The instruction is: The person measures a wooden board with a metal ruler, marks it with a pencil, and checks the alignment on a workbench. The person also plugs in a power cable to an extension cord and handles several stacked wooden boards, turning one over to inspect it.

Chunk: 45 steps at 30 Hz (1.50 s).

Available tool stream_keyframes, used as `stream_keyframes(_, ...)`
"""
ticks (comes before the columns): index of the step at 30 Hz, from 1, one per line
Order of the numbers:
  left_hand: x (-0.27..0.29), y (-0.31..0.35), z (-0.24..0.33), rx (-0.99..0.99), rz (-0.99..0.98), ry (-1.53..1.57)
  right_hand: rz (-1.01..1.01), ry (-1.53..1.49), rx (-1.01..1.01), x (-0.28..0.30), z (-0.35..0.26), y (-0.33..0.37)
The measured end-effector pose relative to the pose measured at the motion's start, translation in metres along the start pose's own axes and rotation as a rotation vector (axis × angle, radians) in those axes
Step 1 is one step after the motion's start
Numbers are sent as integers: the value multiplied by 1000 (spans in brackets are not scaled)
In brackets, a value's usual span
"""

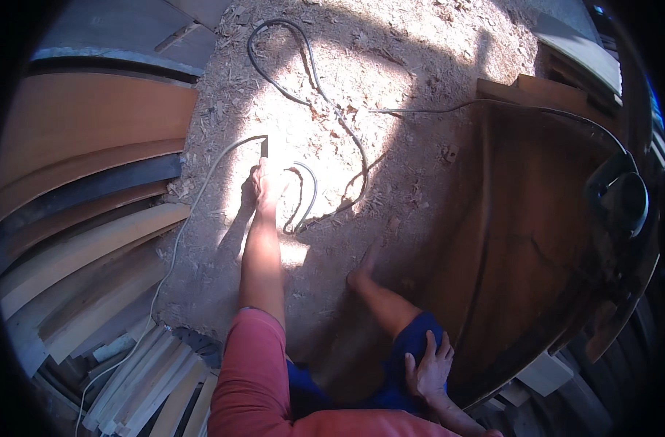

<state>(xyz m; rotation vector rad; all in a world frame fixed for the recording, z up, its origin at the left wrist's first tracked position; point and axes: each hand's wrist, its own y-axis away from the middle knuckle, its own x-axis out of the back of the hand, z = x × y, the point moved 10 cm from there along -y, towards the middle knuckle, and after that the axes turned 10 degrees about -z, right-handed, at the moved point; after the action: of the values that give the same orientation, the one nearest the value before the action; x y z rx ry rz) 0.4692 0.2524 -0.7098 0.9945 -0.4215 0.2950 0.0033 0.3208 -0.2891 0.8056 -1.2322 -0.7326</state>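
Observation:
My left hand [264,188] reaches down to the chip-strewn ground in bright sun, its fingers closed around a small dark piece [264,148]. A thin cable [223,154] runs to the top of that piece; glare hides whether it is a plug or a socket. Beside the same hand, a dark cord [315,188] curves over the ground. My right hand [428,369] lies on my bent knee in blue cloth [420,336], fingers spread and holding nothing. My bare foot [364,266] stands in the shade beyond that knee.
Stacked boards [92,240] line the left side, with narrow strips [139,386] at lower left. A large brown wooden panel [521,269] lies at right, with a dark power tool [620,193] on it. A looped cord [254,54] trails across the wood shavings [390,44].

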Motion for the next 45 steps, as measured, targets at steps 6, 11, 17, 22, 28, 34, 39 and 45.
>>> stream_keyframes(6, -6, 138, 44, -230, -131, 29, 335, -194, 497, 65, -128, -118)
stream_keyframes(11, -7, 256, 49, -474, -239, 758, -318, -236, 627, 27, -251, -148)
stream_keyframes(17, 26, 294, 85, -173, -249, 488, -235, -297, 540, 64, -242, -101)
stream_keyframes(22, 64, 289, 106, -238, -127, 202, -146, -380, 530, 101, -207, -82)
stream_keyframes(28, 154, 242, 59, -55, -33, 446, 95, -610, 530, 148, -122, -70)
stream_keyframes(34, 191, 269, 106, -88, 92, -150, 277, -921, 514, 145, -55, -49)
stream_keyframes(39, 100, 374, 277, -427, -202, 131, -347, -2470, 937, 163, 31, -49)
stream_keyframes(45, -21, 495, 527, -811, -459, 329, -241, -2506, 1705, 309, 78, -35)
